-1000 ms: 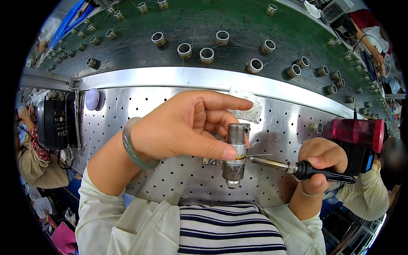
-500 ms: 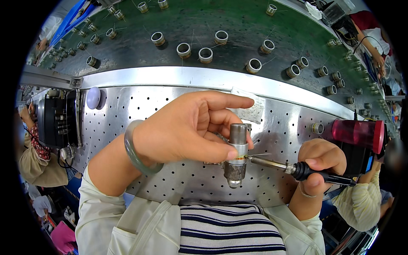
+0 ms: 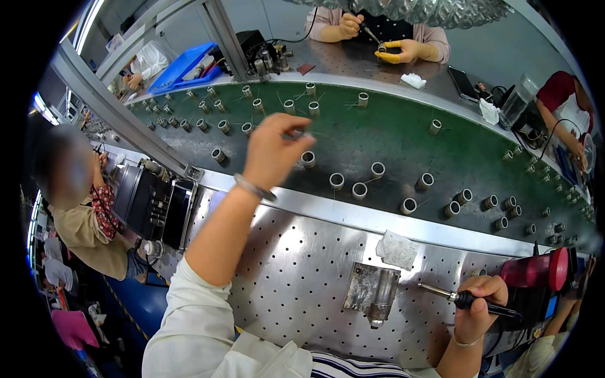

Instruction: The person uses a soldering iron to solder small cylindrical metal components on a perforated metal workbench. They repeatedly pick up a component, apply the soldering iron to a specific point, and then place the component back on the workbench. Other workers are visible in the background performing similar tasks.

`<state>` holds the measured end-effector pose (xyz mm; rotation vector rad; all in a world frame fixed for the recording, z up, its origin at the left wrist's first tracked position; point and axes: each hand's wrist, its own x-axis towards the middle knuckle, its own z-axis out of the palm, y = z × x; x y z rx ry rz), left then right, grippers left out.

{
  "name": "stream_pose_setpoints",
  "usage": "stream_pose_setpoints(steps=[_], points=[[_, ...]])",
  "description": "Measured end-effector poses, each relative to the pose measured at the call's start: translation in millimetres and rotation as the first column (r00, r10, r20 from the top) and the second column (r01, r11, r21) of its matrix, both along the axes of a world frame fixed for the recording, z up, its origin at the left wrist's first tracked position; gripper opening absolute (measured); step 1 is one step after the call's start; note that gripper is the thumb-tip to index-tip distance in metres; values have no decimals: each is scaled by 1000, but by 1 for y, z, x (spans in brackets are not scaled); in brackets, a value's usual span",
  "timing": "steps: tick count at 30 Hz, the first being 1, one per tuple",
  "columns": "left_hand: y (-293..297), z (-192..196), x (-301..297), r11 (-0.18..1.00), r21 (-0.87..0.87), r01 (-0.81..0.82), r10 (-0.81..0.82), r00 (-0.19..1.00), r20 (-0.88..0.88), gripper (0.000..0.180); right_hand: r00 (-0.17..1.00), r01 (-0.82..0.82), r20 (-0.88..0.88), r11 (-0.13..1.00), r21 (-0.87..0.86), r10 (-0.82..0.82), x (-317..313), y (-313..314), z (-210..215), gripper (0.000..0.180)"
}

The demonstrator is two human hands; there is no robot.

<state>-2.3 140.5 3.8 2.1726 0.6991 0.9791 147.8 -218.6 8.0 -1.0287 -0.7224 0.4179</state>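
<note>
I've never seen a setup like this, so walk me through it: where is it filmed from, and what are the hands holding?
There's no robot here: these are a person's bare hands, seen from a wide fisheye camera worn on the head, which makes straight edges bend.

The right hand holds a black-handled soldering iron with a slim metal tip. The left hand is over a dark green belt; whether its fingers hold something is hard to tell.

Small silver metal rings stand on the belt. Nearer, on a perforated silver metal plate, sit a grey metal fixture with a cylinder and an off-white sheet.
</note>
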Motion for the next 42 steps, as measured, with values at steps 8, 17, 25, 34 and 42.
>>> stream_pose_setpoints(steps=[8, 17, 25, 34, 42], points=[[73, -33, -21, 909, 370, -193, 310, 906, -288, 24, 999, -30, -28, 998, -63, 29, 1, -4, -4, 27], [2, -6, -18, 980, 22, 197, -179, 929, -323, 39, 999, -34, -40, 997, -66, 31, -1, -7, 1, 27], [-32, 1, -14, 920, -369, 128, -193, 971, -144, 28, 998, -51, -35, 996, -78, 48, -1, -5, 4, 27], [-110, 13, 3, 75, -900, 430, -655, 702, 281, 29, 999, -35, -22, 996, -87, 33, -1, -5, -1, 25], [-112, -5, 24, -126, -901, 415, -786, 512, 346, 32, 997, -47, 61, 995, -92, 53, -2, -4, 0, 29]])
